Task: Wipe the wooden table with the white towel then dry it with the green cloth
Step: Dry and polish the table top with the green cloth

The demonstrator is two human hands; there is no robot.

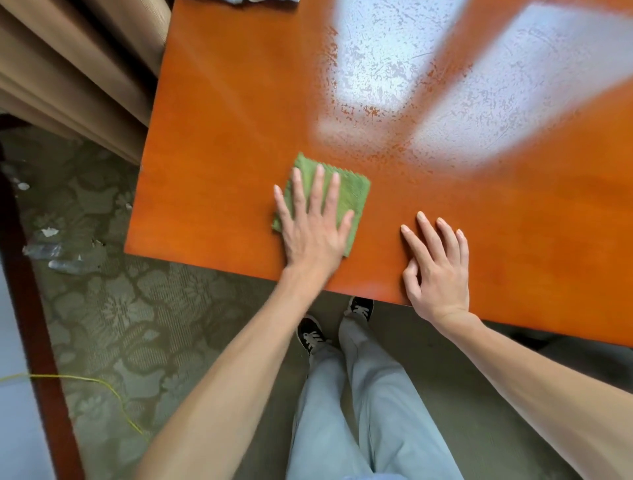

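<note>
The orange-brown wooden table [222,120] fills the upper right, with bright window glare on its far half. A folded green cloth [352,195] lies flat near the table's front edge. My left hand [315,236] presses down on it, palm flat and fingers spread, covering its near left part. My right hand [438,274] rests flat on the bare wood to the right of the cloth, at the front edge, and holds nothing. A pale crumpled cloth [260,1], perhaps the white towel, is at the far edge, mostly cut off by the frame.
Beige curtains [68,68] hang left of the table. Below lies patterned green carpet [120,308] with scattered litter [51,253] and a yellow cord [85,380]. A dark wooden post [27,308] runs down the left side. My legs and shoes [356,377] stand at the table's front edge.
</note>
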